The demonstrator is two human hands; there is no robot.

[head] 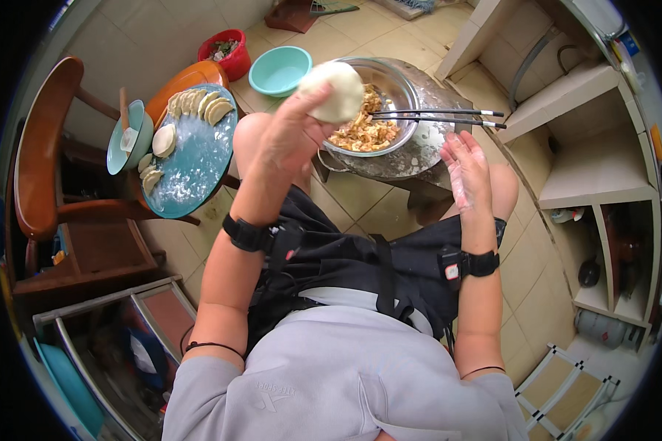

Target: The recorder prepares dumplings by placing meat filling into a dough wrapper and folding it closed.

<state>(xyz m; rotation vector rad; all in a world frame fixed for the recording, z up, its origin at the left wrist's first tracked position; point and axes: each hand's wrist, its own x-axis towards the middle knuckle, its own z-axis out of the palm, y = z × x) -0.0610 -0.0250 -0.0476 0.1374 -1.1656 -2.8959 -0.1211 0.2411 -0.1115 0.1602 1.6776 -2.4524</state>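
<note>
My left hand (292, 127) holds up a round dough wrapper (337, 92) between thumb and fingers, in front of a steel bowl (410, 82). Inside that bowl lies a chopped filling (370, 132), partly hidden by the wrapper and hand. A pair of black chopsticks (441, 116) leans over the bowl's right rim, silver-banded ends pointing right. Just below those ends is my right hand (467, 171), holding nothing, fingers extended and flour on the palm. Left of my knee, a floured blue-green tray (196, 160) carries a row of folded dumplings (198, 105) and a stack of wrappers (164, 140).
The bowl stands on a low, flour-dusted table (452, 160) between my knees. A wooden chair (41, 149) is at the left, with a light-green bowl (118, 149) beside the tray. Beyond are a turquoise basin (278, 71) and a red bucket (240, 60). Tiled shelves (596, 165) line the right.
</note>
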